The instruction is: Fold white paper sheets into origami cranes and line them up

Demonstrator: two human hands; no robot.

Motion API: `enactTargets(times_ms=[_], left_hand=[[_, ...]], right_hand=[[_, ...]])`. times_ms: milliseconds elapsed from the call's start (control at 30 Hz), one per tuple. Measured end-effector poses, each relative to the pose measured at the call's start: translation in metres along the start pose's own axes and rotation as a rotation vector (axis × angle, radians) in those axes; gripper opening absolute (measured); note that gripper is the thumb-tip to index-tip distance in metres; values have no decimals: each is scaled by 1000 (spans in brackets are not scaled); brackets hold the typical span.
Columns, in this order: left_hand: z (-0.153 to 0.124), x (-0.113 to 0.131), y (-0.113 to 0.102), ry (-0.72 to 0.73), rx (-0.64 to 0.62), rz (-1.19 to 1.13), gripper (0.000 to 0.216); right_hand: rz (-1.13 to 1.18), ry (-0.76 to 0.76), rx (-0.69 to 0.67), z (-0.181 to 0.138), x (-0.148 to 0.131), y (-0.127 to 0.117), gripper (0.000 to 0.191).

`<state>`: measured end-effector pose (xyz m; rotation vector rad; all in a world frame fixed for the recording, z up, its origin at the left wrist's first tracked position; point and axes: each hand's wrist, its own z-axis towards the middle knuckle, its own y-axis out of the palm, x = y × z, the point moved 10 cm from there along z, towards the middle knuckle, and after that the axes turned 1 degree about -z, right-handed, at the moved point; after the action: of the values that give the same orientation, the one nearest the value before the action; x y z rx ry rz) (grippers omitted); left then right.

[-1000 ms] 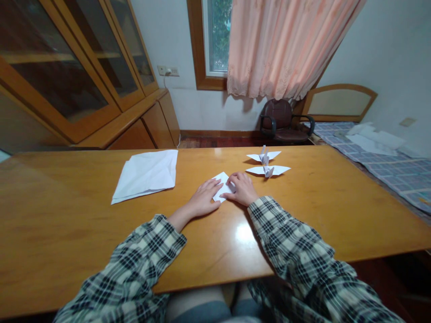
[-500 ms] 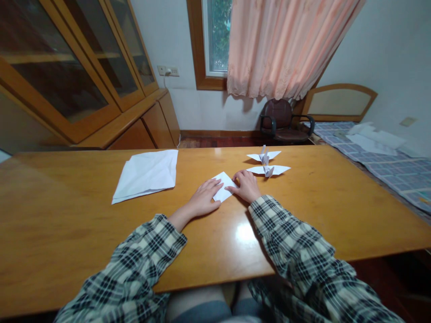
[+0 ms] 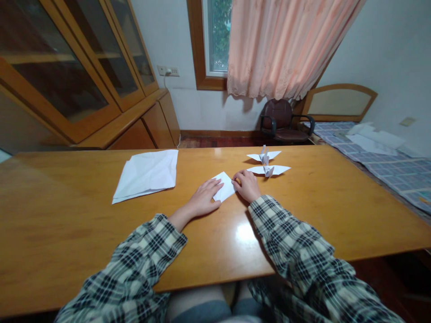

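Observation:
A small white folded paper [image 3: 225, 189] lies on the tabletop, turned like a diamond, with one corner pointing away from me. Across its left side rests my left hand [image 3: 205, 196], flat, fingers stretched out and pressing it down. At the right corner my right hand [image 3: 247, 185] has thumb and fingers closed together in a pinch on the paper's edge. Just beyond my right hand stand two white paper cranes, the nearer crane [image 3: 268, 170] and the farther crane [image 3: 264, 156], wings spread.
A stack of white paper sheets [image 3: 148, 172] lies at the left on the wooden table [image 3: 67, 233]. Past the table's far edge are a brown armchair [image 3: 281, 117], a bed [image 3: 380, 157] at the right and a glass-door cabinet [image 3: 111, 96] at the left.
My right thumb has drawn back to the right, off the paper's middle and toward its right corner. My left hand keeps its place.

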<state>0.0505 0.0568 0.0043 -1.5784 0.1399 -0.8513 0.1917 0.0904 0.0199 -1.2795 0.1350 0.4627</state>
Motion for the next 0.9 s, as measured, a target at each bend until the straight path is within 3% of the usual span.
enactTargets(times_ms=[433, 700, 900], left_hand=[[-2, 1, -1, 13, 31, 71, 62], [-4, 6, -11, -14, 156, 134, 63], [-1, -16, -27, 19, 237, -69, 40]], right_hand=[[60, 32, 30, 3, 6, -3, 15], [77, -217, -84, -8, -35, -2, 21], [71, -216, -141, -15, -40, 7, 23]])
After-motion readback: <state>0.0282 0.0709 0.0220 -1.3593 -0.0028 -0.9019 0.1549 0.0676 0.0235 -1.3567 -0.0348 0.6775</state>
